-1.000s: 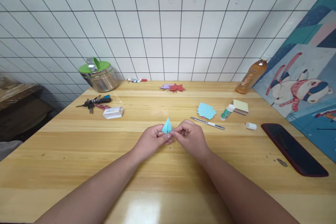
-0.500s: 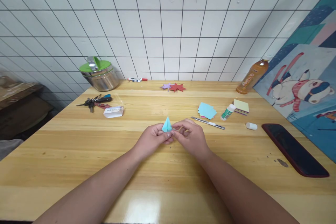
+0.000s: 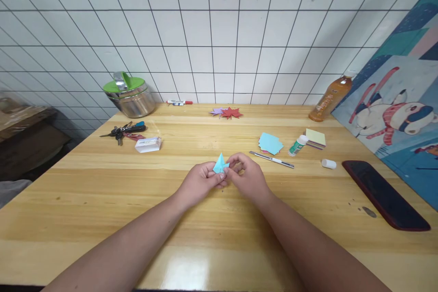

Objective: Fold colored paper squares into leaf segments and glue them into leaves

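Folded blue paper (image 3: 220,164), one: in the grip over the desk (image 3: 219,237), left hand (image 3: 199,179) pinching its base, right hand (image 3: 249,176) its right side. Uneven finger pressure could skew a crease. Beyond the grip, to the right: utility knife (image 3: 272,159), then glue stick (image 3: 297,146).

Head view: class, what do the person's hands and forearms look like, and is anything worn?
The left hand and right hand are bare: no gloves, no rings showing. The left forearm and right forearm show no sleeves, watch or bracelet.
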Motion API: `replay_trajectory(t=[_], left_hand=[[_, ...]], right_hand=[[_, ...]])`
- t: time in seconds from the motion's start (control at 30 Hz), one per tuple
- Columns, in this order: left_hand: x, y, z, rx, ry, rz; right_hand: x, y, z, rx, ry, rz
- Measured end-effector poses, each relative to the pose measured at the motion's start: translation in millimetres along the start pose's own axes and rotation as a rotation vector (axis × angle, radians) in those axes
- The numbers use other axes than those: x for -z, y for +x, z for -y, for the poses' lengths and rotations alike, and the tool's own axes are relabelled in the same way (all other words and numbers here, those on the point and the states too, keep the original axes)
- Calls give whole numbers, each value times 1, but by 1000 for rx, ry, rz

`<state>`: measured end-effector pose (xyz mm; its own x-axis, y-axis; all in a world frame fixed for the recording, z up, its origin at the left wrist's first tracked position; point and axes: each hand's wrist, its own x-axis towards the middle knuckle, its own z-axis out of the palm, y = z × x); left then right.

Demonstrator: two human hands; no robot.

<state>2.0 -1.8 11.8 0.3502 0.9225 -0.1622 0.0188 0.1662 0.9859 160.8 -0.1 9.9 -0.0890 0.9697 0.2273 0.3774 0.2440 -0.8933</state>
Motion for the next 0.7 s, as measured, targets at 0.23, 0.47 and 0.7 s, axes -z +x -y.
replay_trajectory(t=[0.23,0.47,0.7], left_hand=[[2,0,0,14,-37,38],[2,0,-1,28,-56,27],[5,-2,0,79,-200,70]], right_hand=[[0,3,0,-158,207,80],[-2,0,0,-3,79,-14],[4,-4,2,285,-110,0]])
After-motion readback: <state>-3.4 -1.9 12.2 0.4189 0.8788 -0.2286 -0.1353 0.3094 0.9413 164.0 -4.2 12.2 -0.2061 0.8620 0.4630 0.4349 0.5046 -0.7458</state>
